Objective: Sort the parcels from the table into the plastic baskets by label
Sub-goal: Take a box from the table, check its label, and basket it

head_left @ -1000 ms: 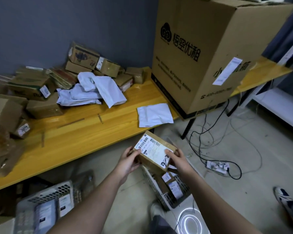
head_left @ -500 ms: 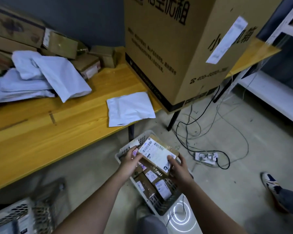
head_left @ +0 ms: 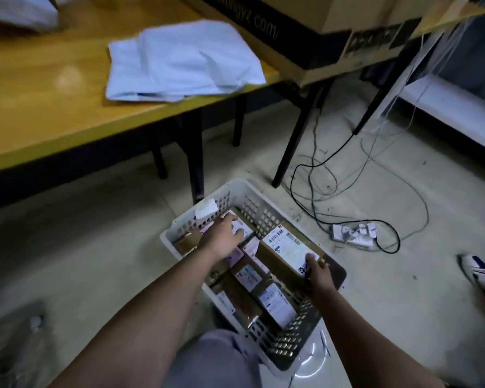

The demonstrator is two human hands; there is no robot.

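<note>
Floor basket (head_left: 252,191): brown parcel (head_left: 289,253) (white-labelled).

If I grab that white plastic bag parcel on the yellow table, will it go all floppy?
Probably floppy: the white plastic mailer bag lies flat and wrinkled on the yellow wooden table. Likely light, since it looks thin. Its smooth plastic might slide easily.

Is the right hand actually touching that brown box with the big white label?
Touching. The head view shows the right hand gripping the near corner of the labelled box, thumb on its label, over the white basket.
</note>
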